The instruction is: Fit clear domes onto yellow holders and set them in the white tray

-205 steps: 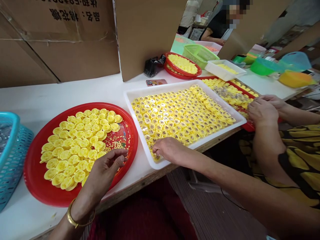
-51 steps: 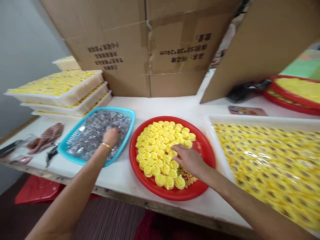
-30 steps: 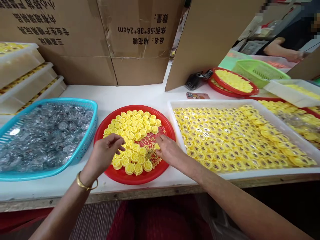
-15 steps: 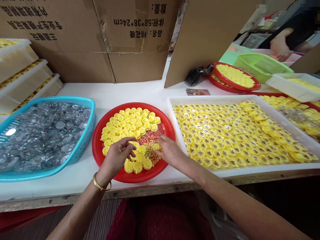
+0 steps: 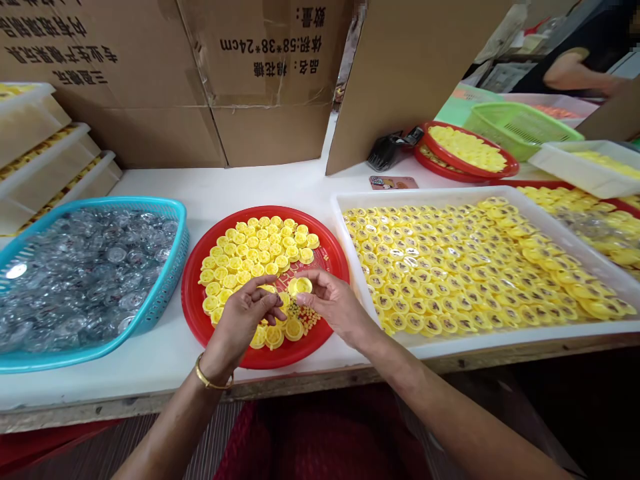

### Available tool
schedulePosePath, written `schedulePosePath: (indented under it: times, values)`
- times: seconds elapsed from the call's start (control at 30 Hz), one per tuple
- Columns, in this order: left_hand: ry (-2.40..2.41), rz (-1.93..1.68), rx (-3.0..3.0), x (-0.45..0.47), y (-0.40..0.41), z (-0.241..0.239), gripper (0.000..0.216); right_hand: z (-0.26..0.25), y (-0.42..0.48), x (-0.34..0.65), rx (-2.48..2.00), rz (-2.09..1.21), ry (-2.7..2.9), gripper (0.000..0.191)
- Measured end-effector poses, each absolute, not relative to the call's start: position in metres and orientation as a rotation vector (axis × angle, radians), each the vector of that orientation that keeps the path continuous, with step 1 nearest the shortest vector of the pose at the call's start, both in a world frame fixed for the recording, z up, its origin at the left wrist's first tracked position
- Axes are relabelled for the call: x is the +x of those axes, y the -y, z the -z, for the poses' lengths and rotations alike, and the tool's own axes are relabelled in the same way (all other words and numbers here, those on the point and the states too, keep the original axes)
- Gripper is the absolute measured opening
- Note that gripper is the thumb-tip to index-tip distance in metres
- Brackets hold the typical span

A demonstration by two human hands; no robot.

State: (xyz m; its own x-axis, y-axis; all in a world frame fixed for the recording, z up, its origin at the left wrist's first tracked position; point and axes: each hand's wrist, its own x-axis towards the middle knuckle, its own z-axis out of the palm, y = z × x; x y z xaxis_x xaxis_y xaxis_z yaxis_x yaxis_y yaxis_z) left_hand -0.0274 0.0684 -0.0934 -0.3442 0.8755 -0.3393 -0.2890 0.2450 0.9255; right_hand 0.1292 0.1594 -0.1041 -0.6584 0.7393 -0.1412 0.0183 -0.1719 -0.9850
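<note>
Over the red round tray (image 5: 193,313), my right hand (image 5: 336,303) pinches a small round yellow plastic case (image 5: 303,285) between thumb and fingers, its hollow side showing. My left hand (image 5: 245,317) hovers just left of it, thumb and fingertips curled together; whatever they may hold is too small to make out. Rows of similar yellow cases (image 5: 250,250) fill the back and left of the tray, some with little pieces inside. Tiny loose yellow pellets (image 5: 311,320) lie on the tray under my right hand.
To the left, a blue basket (image 5: 184,230) holds clear plastic lids. A white tray (image 5: 345,200) of finished-looking yellow cases stands right. Cardboard (image 5: 270,133) walls the back. A black tape dispenser (image 5: 387,152), a pink card (image 5: 393,183) and stacked tubs (image 5: 75,150) are around. Another person's arm (image 5: 575,73) shows far right.
My right hand has lifted a yellow case off the tray and brought it left, towards my left hand. My left hand has shifted slightly right, fingers closer together.
</note>
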Motion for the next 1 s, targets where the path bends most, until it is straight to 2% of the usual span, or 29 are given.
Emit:
schedulePosePath:
  times: [0.1,0.23,0.47,1.0]
  values:
    - [-1.369,-1.435,0.477,-0.024,-0.069,0.094,0.035,0.102,-0.148,0.126,-0.893,-2.064,1.266,0.035]
    - [-1.367,-1.402,0.472,-0.021,-0.066,0.093,0.03,0.103,-0.142,0.126,-0.862,-2.15,1.026,0.029]
    - [-1.323,-1.431,0.387,-0.014,-0.066,0.091,0.036,0.1,-0.142,0.135,-0.833,-2.203,0.931,0.029]
    - [-1.218,-1.499,0.417,-0.009,-0.068,0.092,0.025,0.099,-0.146,0.14,-0.862,-2.155,0.949,0.024]
